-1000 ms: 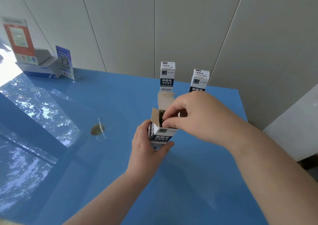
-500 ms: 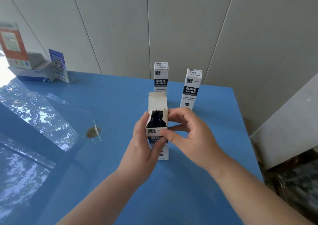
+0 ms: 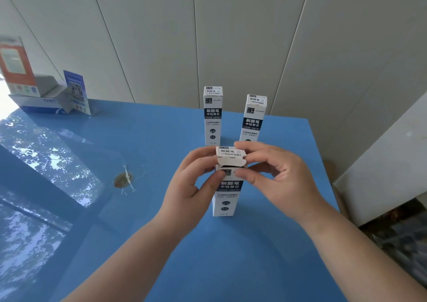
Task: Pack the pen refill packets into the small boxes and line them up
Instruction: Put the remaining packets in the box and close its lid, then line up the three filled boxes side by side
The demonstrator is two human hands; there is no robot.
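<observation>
A tall white and dark-blue refill box (image 3: 226,197) stands upright on the blue table (image 3: 150,139) in front of me. My left hand (image 3: 191,186) grips its upper part from the left, thumb on the front face. My right hand (image 3: 277,176) pinches the top from the right, fingers on the folded-down lid flap (image 3: 231,156). The flap's tuck tab sits at the box mouth, with a dark gap under it. Two closed boxes of the same kind stand upright behind: one at the back centre (image 3: 212,116), one to its right (image 3: 253,119).
An open blue and white carton (image 3: 44,102) with a red card and a blue QR-code card (image 3: 77,93) sits at the table's far left. A small brown mark (image 3: 123,179) lies on the tabletop. The table's right edge drops off beside a white ledge (image 3: 381,174).
The box mouth stood open with dark refills showing and the flap upright; now the flap is folded down over the mouth. My right hand moved from the side onto the lid.
</observation>
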